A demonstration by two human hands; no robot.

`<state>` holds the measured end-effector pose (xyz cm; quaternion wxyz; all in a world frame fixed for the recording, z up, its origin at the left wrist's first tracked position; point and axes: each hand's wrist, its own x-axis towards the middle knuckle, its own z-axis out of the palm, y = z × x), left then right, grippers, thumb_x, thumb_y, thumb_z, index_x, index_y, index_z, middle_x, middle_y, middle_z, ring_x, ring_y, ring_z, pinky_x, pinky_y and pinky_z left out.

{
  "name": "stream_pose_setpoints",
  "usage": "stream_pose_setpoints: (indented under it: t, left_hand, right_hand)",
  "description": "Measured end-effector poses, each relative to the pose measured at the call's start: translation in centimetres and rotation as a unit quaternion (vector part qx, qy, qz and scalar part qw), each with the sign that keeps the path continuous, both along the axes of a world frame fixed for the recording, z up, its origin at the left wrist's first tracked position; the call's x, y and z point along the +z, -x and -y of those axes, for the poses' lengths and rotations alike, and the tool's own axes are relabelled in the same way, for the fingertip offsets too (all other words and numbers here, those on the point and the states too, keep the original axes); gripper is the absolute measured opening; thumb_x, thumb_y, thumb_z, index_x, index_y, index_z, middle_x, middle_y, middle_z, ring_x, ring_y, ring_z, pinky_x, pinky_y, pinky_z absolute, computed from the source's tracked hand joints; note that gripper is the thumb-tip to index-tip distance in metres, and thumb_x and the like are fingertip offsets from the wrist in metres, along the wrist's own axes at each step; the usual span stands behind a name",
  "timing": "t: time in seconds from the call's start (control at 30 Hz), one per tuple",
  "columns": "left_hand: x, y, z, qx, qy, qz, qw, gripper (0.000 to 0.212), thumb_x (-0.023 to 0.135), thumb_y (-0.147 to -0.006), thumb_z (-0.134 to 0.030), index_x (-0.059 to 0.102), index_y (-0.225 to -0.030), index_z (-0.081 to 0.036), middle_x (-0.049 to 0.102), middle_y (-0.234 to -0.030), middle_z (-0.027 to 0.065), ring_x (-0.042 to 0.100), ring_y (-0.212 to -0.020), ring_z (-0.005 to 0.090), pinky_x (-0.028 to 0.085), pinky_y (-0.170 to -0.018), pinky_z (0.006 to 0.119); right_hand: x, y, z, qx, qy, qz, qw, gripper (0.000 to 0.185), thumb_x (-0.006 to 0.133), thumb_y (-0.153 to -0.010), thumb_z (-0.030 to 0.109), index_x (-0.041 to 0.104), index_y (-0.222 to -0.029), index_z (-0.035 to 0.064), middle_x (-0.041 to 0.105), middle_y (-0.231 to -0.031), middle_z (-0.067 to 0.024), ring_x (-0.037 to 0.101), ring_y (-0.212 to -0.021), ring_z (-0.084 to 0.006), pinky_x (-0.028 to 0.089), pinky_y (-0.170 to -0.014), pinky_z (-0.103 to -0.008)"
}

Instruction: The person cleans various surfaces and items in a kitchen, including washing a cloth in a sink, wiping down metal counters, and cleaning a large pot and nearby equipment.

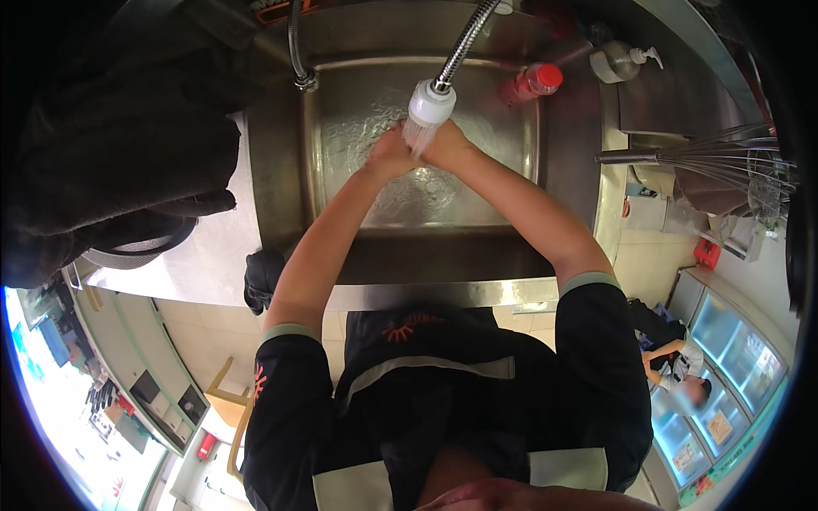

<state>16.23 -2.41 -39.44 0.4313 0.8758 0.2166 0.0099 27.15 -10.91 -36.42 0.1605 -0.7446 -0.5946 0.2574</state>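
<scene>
My left hand (388,153) and my right hand (450,147) are close together under a white faucet spray head (432,103). Water streams from it onto them. The spray head and the water hide most of my fingers, and no object shows between the hands. Below them, water ripples over the bottom of a stainless steel sink (415,255). In the sink's far right corner stands a clear bottle with a red cap (549,75) and reddish contents.
A pump bottle (615,62) stands beyond the sink's right edge. Below it a whisk (639,157) juts in from the right. Dark cloth (128,140) and a mesh strainer (142,250) occupy the left side. Behind me, at right, a person (684,364) is near glass-door refrigerators (735,332).
</scene>
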Motion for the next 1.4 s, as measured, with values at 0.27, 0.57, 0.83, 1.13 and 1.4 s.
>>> stream_pose_setpoints:
  t: [0.27,0.57,0.83,1.13,1.4]
  left_hand:
    - [1.7,0.7,0.0,-0.149,-0.251,-0.152,0.944,0.027,0.062,-0.068,-0.022,0.059,-0.084,0.0,0.063,-0.081,0.0135,0.062,-0.079,0.028,0.051,-0.072,0.038]
    - [1.8,1.3,-0.4,-0.285,-0.375,-0.042,0.881,0.012,0.059,-0.068,-0.017,0.061,-0.07,-0.005,0.062,-0.072,0.0105,0.062,-0.069,0.0264,0.051,-0.063,0.037]
    - [3.3,0.2,0.9,0.049,-0.159,-0.109,0.98,0.031,0.064,-0.068,-0.016,0.057,-0.096,-0.003,0.063,-0.079,0.0121,0.063,-0.074,0.0252,0.051,-0.065,0.034]
    - [4.3,0.4,0.7,0.171,0.725,-0.019,0.667,0.036,0.052,-0.077,-0.026,0.053,-0.106,-0.006,0.061,-0.087,0.01,0.059,-0.067,0.0205,0.043,-0.046,0.026]
    - [3.0,-2.1,2.1,0.23,0.795,0.041,0.56,0.03,0.047,-0.079,-0.028,0.054,-0.098,-0.005,0.06,-0.084,0.0116,0.055,-0.061,0.0209,0.038,-0.042,0.025]
  right_hand:
    - [-3.6,1.1,0.4,-0.052,0.054,0.034,0.997,0.027,0.06,-0.071,0.033,0.056,-0.083,0.0084,0.061,-0.081,-0.0116,0.058,-0.082,-0.0315,0.047,-0.07,-0.0369]
    - [-1.6,0.3,0.9,-0.109,0.243,-0.34,0.902,0.028,0.066,-0.067,0.026,0.057,-0.081,0.0038,0.059,-0.075,-0.0136,0.059,-0.079,-0.0266,0.045,-0.069,-0.0378]
    - [0.1,-1.3,2.5,-0.072,-0.075,0.015,0.994,0.045,0.066,-0.062,0.011,0.05,-0.103,0.0025,0.057,-0.096,-0.0184,0.053,-0.093,-0.0349,0.043,-0.08,-0.043]
    - [3.3,-1.5,8.4,-0.024,-0.266,0.1,0.959,0.049,0.062,-0.068,0.007,0.044,-0.113,0.0046,0.05,-0.113,-0.0151,0.05,-0.1,-0.0325,0.041,-0.089,-0.0438]
    - [2.6,-1.8,10.4,0.08,-0.298,0.215,0.927,0.055,0.064,-0.066,0.01,0.043,-0.117,0.0065,0.044,-0.124,-0.0128,0.049,-0.101,-0.0311,0.038,-0.094,-0.0433]
